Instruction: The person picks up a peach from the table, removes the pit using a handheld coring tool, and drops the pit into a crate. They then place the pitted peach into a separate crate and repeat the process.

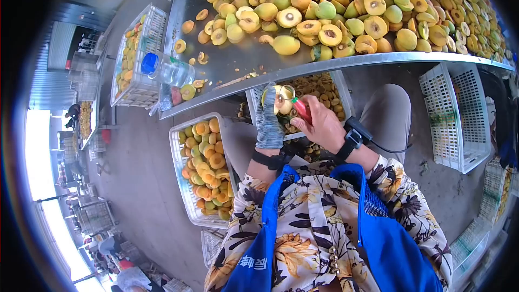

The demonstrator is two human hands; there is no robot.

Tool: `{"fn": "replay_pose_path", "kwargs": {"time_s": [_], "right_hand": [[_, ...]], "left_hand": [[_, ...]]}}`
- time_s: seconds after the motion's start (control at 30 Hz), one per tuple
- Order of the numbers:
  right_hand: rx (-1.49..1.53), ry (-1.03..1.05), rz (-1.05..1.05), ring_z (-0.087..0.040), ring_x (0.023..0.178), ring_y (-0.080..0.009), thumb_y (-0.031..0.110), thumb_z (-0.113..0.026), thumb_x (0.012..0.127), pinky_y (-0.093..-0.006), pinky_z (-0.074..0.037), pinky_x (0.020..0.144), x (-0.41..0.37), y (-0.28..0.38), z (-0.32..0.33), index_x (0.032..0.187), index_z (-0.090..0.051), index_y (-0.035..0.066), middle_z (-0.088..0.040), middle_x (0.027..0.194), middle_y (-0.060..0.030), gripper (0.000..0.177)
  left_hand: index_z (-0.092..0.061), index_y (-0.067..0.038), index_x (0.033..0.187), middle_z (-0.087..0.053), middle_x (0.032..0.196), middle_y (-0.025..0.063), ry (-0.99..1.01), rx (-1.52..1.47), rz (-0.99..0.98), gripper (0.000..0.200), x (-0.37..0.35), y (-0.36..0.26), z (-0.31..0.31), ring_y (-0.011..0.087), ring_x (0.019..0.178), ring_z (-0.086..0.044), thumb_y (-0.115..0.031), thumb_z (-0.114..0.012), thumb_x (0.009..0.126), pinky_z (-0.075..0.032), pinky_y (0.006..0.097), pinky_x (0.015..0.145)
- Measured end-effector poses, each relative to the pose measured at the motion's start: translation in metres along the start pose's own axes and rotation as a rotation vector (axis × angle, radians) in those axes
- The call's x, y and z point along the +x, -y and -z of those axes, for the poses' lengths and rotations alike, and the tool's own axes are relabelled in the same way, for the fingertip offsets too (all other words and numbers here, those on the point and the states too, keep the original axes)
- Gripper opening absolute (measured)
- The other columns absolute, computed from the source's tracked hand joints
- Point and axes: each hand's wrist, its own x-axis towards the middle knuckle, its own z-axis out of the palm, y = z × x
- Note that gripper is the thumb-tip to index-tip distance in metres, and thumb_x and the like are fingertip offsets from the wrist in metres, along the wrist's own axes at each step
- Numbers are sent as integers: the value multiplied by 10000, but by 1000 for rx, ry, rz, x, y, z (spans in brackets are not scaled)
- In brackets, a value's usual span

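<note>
- The left hand (268, 121), in a grey knit glove, is closed around 1 yellow-green fruit (281, 100), fingers wrapped over its back and the cut or stem side turned toward the other hand.
- The right hand (323, 127), bare, is clamped on the red handle of a small tool (303, 109). The tool's metal tip sits at the fruit; whether it is already in the flesh is too small to tell.
- The fruit is held in the air just below the edge of the metal table (227, 59), above a white crate (339, 84) of small brownish pieces.
- The fruit looks light and fairly soft, with smooth skin that juice would probably make slippery. A broad cupped hold around its middle seems safer than a pinch, which could bruise it.
- The tool looks stiff and thin, best held low on the handle near the tip.
- A large pile (346, 5) of whole and halved fruit covers the table.
- A second crate (174, 146) by the left knee holds orange halves, and an open-mesh crate (457, 113) stands to the right.
- A bottle (167, 68) with a blue cap lies at the table's left end.
- A black band (354, 138) with a cable circles the right wrist.
</note>
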Motion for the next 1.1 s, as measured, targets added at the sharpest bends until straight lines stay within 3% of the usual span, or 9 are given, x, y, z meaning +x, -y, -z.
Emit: {"fn": "replay_pose_path", "kwargs": {"time_s": [0.07, 0.3, 0.37, 0.47, 0.6, 0.7, 0.83, 0.9, 1.1], "right_hand": [[25, 104, -29, -557, 729, -390, 250, -603, 818, -432, -439, 600, -6, 3, -1, 1030, -439, 3, -555, 775, -219, 366], [29, 103, -113, -558, 677, -402, 205, -611, 801, -454, -425, 572, -12, 9, -3, 884, -442, 12, -565, 682, -207, 270], [53, 115, -96, -552, 645, -409, 169, -601, 801, -452, -419, 545, -14, 10, -5, 911, -428, 0, -548, 658, -225, 265], [49, 115, -95, -549, 637, -418, 113, -577, 792, -463, -415, 542, -17, 11, -7, 902, -406, -10, -538, 632, -236, 238], [41, 183, -204, -551, 647, -430, 45, -526, 774, -482, -423, 566, -21, 19, -9, 869, -400, -28, -544, 642, -253, 174], [81, 195, -220, -549, 648, -440, 33, -518, 751, -488, -424, 572, -26, 17, -17, 863, -400, -32, -543, 641, -264, 175], [91, 323, -155, -550, 655, -432, 48, -534, 733, -468, -426, 572, -28, 16, -14, 898, -405, -32, -543, 641, -256, 224], [90, 378, -172, -555, 658, -427, 49, -535, 725, -459, -432, 578, -24, 13, -12, 897, -420, -30, -547, 647, -251, 221], [181, 467, -162, -562, 699, -432, 55, -499, 716, -435, -462, 619, -15, 15, -10, 835, -460, -35, -559, 699, -264, 154]], "left_hand": [[-528, -69, 1076, -573, 953, 40, -32, -57, -3, 404, 5, 6, 6, 160, 883, -575, -400, -561, 848, -497, 285, 749], [-508, -56, 1131, -569, 1046, 60, 10, -92, 23, 404, -1, 10, 9, 167, 924, -568, -363, -535, 870, -481, 295, 797], [-471, -47, 1184, -541, 1108, 67, 20, 30, -181, 404, -3, 10, 4, 170, 964, -551, -315, -517, 886, -470, 302, 823], [-412, 1, 1243, -507, 1155, 92, 53, 2, -274, 440, 0, 16, 10, 142, 986, -523, -197, -555, 877, -454, 267, 834], [-465, -43, 1192, -528, 1144, 74, 37, 144, -340, 381, -12, 10, 0, 172, 963, -549, -267, -513, 889, -467, 297, 826], [-512, -24, 1126, -561, 1089, 86, -2, 144, -227, 333, -13, 1, -1, 173, 914, -566, -243, -523, 877, -481, 285, 792], [-564, 16, 1018, -612, 967, 114, 250, 78, 8, 289, -3, -16, 18, 170, 824, -593, -202, -569, 828, -502, 284, 717], [-587, 18, 985, -628, 904, 114, 264, 90, 254, 277, -3, -23, 19, 179, 771, -607, -205, -579, 822, -504, 284, 698], [-592, 37, 971, -626, 849, 133, 156, 115, 70, 292, -12, -24, 18, 202, 744, -615, -199, -611, 799, -511, 283, 660]]}}
